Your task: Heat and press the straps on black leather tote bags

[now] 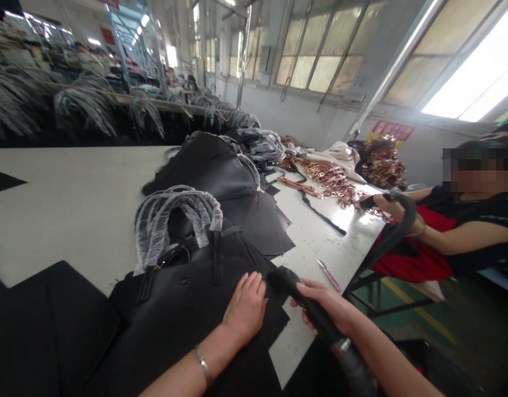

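My left hand [248,303] lies flat on the front of a black handbag [171,320], fingers stretched out near the bag's right edge. Clear plastic film wraps the bag's handles [175,220], which stand up in loops. My right hand [324,303] is closed around a black handheld tool with a tubular handle [314,311]. The tool's rounded dark head rests on or just over the bag's edge, close to my left fingertips; contact cannot be made out. A metal band shows below my grip, and the lower end runs out of view.
More black bags [208,165] with wrapped handles are piled behind on the white table [72,193]. Pink-handled scissors or snips [328,274] lie at right. Brown straps with gold hardware [328,176] heap farther back. A co-worker [456,220] at the right holds a black strap.
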Motion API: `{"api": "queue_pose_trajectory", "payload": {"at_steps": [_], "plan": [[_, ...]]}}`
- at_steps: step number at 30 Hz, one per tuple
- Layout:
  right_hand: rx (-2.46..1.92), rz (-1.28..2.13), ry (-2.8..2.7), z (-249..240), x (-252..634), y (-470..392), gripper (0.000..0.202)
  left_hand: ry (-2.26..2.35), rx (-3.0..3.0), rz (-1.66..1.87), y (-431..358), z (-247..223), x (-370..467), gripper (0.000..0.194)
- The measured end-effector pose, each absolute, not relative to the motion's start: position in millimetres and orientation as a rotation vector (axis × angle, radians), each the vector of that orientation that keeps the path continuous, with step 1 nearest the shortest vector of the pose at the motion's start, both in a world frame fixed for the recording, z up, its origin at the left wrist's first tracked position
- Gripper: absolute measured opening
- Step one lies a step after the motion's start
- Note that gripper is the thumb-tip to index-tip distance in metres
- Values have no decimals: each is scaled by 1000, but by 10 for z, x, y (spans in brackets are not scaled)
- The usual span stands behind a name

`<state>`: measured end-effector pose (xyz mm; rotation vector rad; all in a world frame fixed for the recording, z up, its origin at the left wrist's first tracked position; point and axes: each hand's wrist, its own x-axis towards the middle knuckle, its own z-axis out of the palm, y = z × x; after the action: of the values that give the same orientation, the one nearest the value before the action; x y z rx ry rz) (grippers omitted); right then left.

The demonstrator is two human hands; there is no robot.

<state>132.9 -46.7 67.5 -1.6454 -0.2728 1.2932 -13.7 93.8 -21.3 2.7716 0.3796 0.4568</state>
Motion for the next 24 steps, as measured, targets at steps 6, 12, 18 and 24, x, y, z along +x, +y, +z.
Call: {"api": "queue_pose_trajectory", "payload": {"at_steps": [6, 12, 18, 24], "plan": [[-1672, 1058, -315, 755, 1419, -421, 22, 387, 2701, 496, 960, -154, -206, 32], [-1687, 1187, -321, 887, 1183, -620, 39, 495, 2568, 520, 705, -193, -115, 37], [-1664, 1307, -454, 853, 1043, -330, 34, 548, 2378, 543, 627, -27, -421, 20], [-1679, 1414, -440, 745, 1036, 28, 24, 482, 2728, 501, 1046, -62, -1040, 45]]}}
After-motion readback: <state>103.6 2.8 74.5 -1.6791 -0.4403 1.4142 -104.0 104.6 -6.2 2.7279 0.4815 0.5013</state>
